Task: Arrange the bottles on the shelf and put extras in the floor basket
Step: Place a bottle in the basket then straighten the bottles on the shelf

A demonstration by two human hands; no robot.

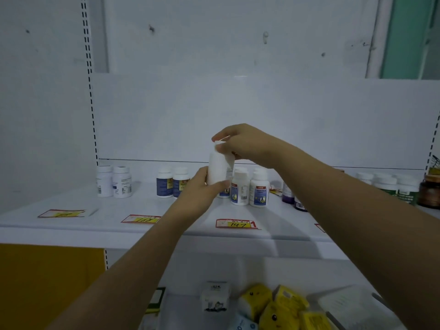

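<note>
A plain white bottle [217,169] is held upright above the white shelf [114,210]. My left hand [202,189] grips its lower body from the left. My right hand [234,141] pinches its cap from above. Behind it stand bottles in groups: two white ones [114,181] at the left, two blue-labelled ones [172,182] in the middle, several blue-labelled ones [250,186] just right of my hands. Purple-labelled bottles [289,194] are partly hidden by my right forearm. Green-labelled bottles [392,185] stand at the far right. No floor basket is in view.
Red-and-yellow price tags [235,223] lie along the shelf's front edge. A brown jar [429,191] stands at the far right. On the lower shelf are yellow packets [273,306] and a small white box [215,296]. A yellow panel [47,282] is at the lower left.
</note>
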